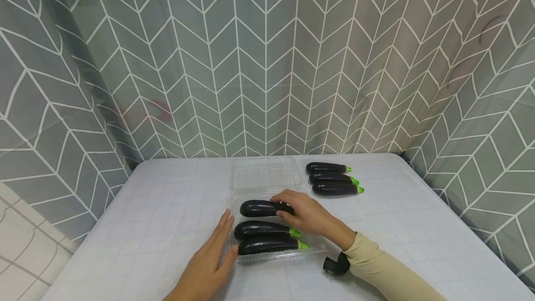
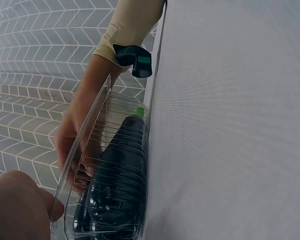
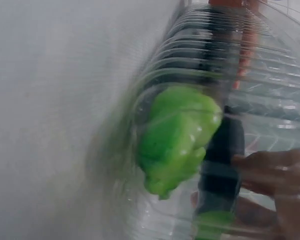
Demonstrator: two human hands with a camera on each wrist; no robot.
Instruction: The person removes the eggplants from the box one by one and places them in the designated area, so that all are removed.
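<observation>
A clear plastic clamshell box (image 1: 284, 255) lies on the table with its lid (image 1: 265, 175) folded back. Two dark eggplants with green stem ends, a middle one (image 1: 262, 230) and a front one (image 1: 267, 245), lie in its base. My right hand (image 1: 303, 212) grips a third eggplant (image 1: 258, 208) by its right end, at the back of the base; its stem is hidden by the hand in the head view. Against the box's left wall rests my left hand (image 1: 209, 257), fingers straight and thumb at the front left corner. In the left wrist view the thumb (image 2: 52, 205) touches the rim.
Three more eggplants (image 1: 334, 179) lie side by side at the back right, beyond the box. A dark wrist camera (image 1: 336, 265) sits at the right sleeve. White cloth covers the table (image 1: 167, 208), and a grey patterned curtain (image 1: 267, 68) hangs behind it.
</observation>
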